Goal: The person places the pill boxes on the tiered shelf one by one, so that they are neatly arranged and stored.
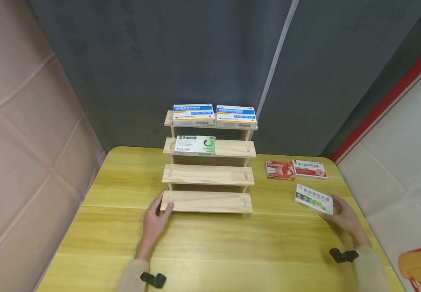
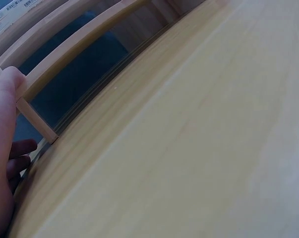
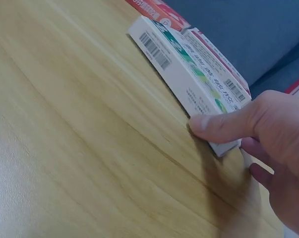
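Note:
My left hand (image 1: 153, 222) grips the left end of the lowest step of a wooden stepped rack (image 1: 207, 201). In the left wrist view its thumb (image 2: 11, 78) lies on the plank's end, with the other fingers curled below beside the leg. Over at the right, my right hand (image 1: 346, 220) pinches a white-and-green medicine box (image 1: 313, 198) by its right end. The right wrist view shows the thumb on the long side of that box (image 3: 176, 74), near its corner; the fingers behind are partly hidden.
Two blue-and-white medicine boxes (image 1: 194, 114) occupy the top step, and a green-and-white box (image 1: 195, 145) lies on the step beneath, toward the left. Behind the held box, a red box (image 1: 280, 170) and a white-and-red box (image 1: 310, 168) lie on the table (image 1: 210, 247). A dark curtain (image 1: 159, 61) hangs behind.

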A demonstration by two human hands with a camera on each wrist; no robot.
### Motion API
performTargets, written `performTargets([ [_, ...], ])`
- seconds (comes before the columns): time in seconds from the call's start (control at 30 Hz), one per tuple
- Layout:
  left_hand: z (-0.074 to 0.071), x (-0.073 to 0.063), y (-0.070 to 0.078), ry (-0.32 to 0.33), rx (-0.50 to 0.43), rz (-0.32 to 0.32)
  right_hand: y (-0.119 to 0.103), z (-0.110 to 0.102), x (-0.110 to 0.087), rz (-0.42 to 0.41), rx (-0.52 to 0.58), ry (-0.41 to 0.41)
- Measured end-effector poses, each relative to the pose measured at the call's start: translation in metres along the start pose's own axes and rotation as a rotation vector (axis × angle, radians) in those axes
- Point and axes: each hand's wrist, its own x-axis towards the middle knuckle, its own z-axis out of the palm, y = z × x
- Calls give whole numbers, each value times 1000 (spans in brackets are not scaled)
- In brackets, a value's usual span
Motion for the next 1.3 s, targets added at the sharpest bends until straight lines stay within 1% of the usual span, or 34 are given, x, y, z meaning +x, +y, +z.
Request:
performTargets([
  [0.23,1,0,-1,11,2,4,3,0,-7,40,155,7],
  [0.3,1,0,-1,9,-1,6,3,0,-9,57,178,11],
  [0.5,0,0,-1,1,-5,16,4,1,-16,53,240,21],
  [0.63,0,1,-1,-1,-3,15,5,3,-19,61,291,48],
  [0.8,0,0,0,-5,-4,3,4,5,-20,127,333,78],
  [0.9,0,0,1,-5,-6,0,2,6,-21,146,364,103],
  [1.07,0,0,1,-5,-6,1,-3,9,-22,119,418,165],
  [1.1,0,0,1,-5,-6,1,-3,9,-22,105,445,177],
  [1.3,0,0,0,-6,-16,1,-8,11,-21,-1,688,221],
])
